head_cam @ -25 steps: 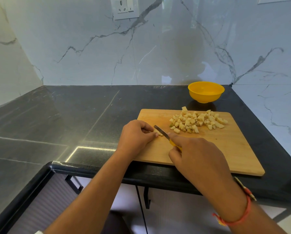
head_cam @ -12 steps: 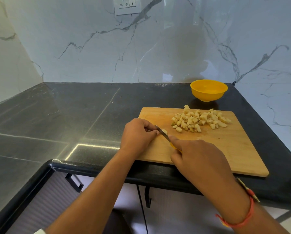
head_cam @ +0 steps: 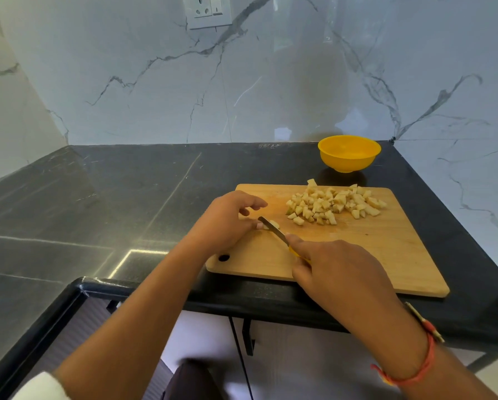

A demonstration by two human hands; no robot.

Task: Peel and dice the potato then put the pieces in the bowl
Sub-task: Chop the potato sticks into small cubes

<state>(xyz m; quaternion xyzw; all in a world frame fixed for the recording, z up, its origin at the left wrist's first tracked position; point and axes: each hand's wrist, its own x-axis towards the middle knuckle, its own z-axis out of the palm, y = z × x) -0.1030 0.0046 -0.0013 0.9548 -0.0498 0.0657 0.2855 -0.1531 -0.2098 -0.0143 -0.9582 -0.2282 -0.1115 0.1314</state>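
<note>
The left hand (head_cam: 227,220) pinches the last potato piece (head_cam: 274,224) against the cutting board (head_cam: 372,249), its other fingers lifted — I judge to stay clear of the edge. The right hand (head_cam: 338,272) grips the knife (head_cam: 278,234) by its yellow handle, index finger laid forward for control, blade on the piece. The diced pile (head_cam: 334,204) lies beyond the right hand, out of the cutting zone. The yellow bowl (head_cam: 349,153) sits farther beyond on the dark surface (head_cam: 126,197) — seemingly empty.

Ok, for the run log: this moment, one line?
phase: dicing; left hand holds potato piece; right hand grips knife; diced potato piled on cutting board; yellow bowl: no pieces visible
</note>
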